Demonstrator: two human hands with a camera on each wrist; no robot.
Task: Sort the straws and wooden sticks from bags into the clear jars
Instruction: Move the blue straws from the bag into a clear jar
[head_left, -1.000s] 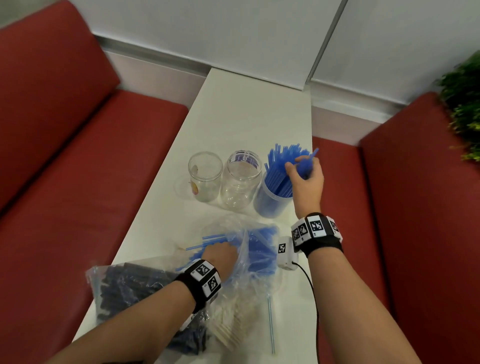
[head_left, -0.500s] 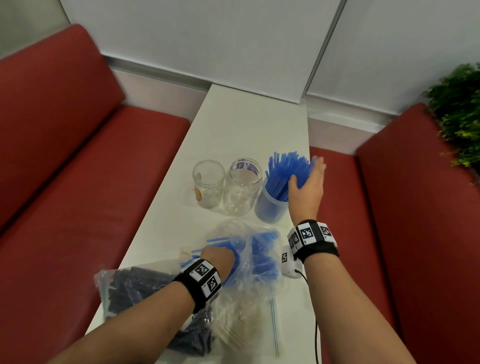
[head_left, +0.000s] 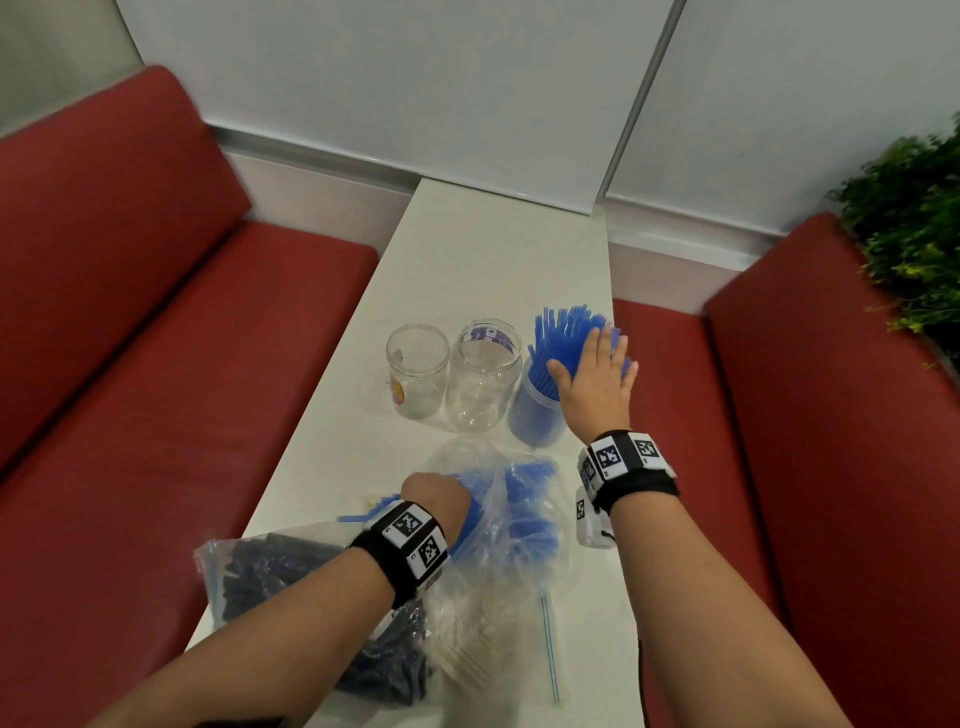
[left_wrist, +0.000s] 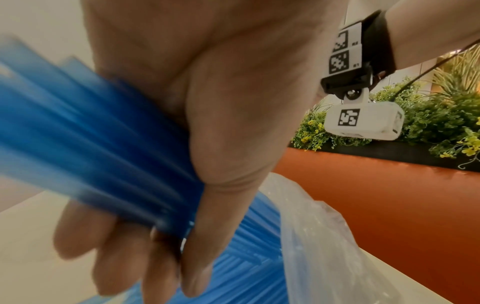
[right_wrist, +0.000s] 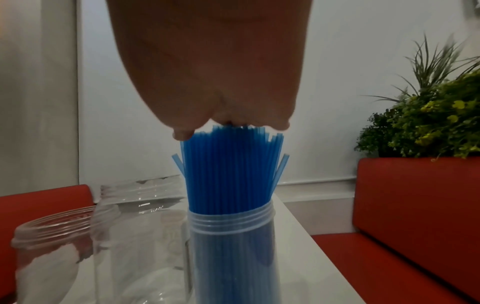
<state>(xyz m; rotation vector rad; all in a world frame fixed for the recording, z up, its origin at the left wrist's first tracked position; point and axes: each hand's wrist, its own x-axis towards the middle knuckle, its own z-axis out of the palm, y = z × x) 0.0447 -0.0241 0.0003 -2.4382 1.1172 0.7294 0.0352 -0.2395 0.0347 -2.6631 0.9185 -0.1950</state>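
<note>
Three clear jars stand in a row on the white table (head_left: 483, 249). The right jar (head_left: 535, 415) is packed with blue straws (head_left: 563, 338) that stick up out of its mouth. The right hand (head_left: 592, 374) lies flat on top of them, fingers straight, pressing on their tips. The middle jar (head_left: 483, 384) and the left jar (head_left: 417, 371) look empty.

Near the person lies a clear bag (head_left: 514, 519) with more blue straws in it. The left hand (head_left: 436, 493) reaches into it, with its fingers curled tight around a bunch of straws (left_wrist: 91, 154). Just beside it is a bag of dark straws (head_left: 270, 571), and a bag of wooden sticks (head_left: 478, 649) lies partly under the left arm.

Red seats (head_left: 130, 338) run along both sides of the table, and a green plant (head_left: 909, 234) stands at the right. The bunch in the left hand is blurry. The arm hides part of the dark bag.
</note>
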